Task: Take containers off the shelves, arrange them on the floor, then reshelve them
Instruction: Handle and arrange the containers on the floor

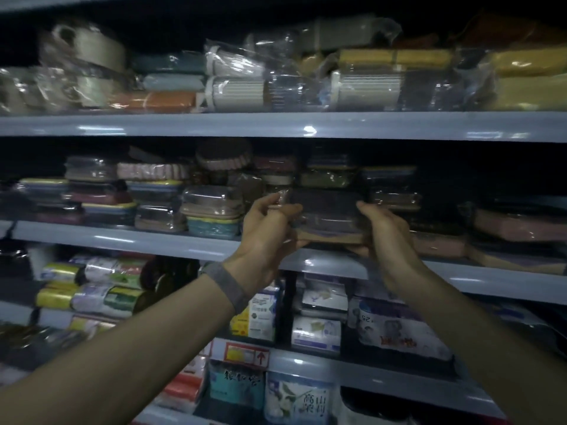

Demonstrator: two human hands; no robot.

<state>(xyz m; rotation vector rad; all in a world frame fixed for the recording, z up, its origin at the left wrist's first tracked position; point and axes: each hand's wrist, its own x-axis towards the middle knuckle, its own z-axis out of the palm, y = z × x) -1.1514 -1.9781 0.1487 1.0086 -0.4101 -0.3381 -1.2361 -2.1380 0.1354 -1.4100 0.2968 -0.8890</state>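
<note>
Grey-blue metal shelves [184, 124] run in several tiers across the whole view. Lighting is dim, and the recesses at the back are near black. Small glare spots [309, 130] lie on the front edges. A black upright [290, 305] divides a lower tier.

Two hands: left [267, 228], right [386, 231]; one held container [328, 213]; one wristband [225, 283].
</note>
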